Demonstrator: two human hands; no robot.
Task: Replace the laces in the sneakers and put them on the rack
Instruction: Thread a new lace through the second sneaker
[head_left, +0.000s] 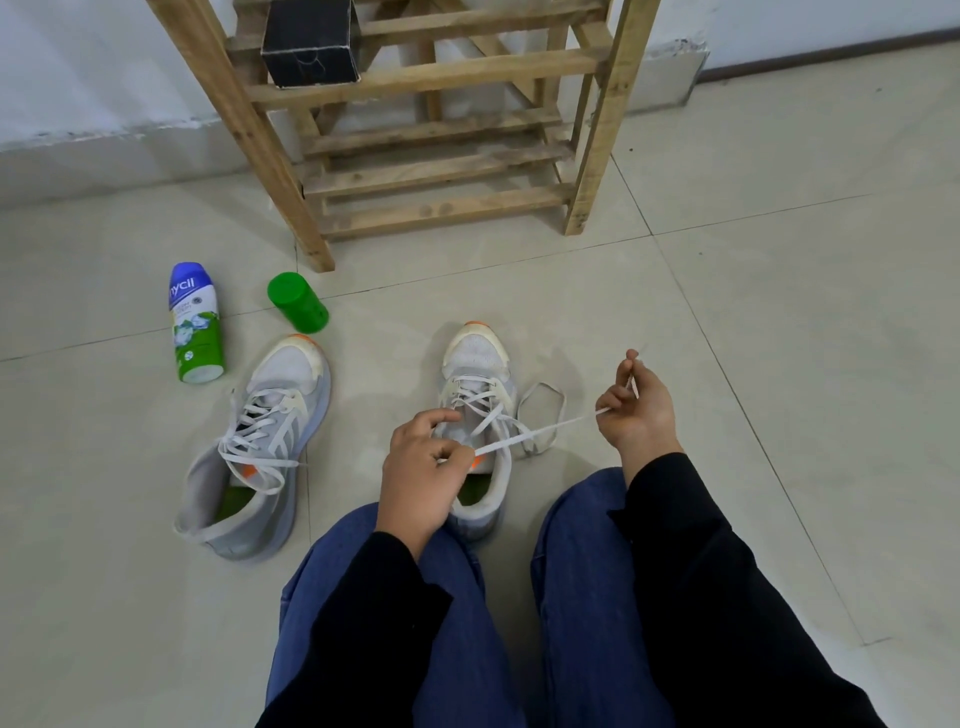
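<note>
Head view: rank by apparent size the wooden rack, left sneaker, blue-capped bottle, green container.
1. wooden rack
2. left sneaker
3. blue-capped bottle
4. green container
Rack sits farther yet looks largest.

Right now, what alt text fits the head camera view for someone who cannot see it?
A seated person works a lace on one white sneaker: the left hand pinches it at the shoe, the right hand pulls its end taut. A second sneaker, a blue-capped bottle, a green jar and a wooden rack are nearby.
</note>
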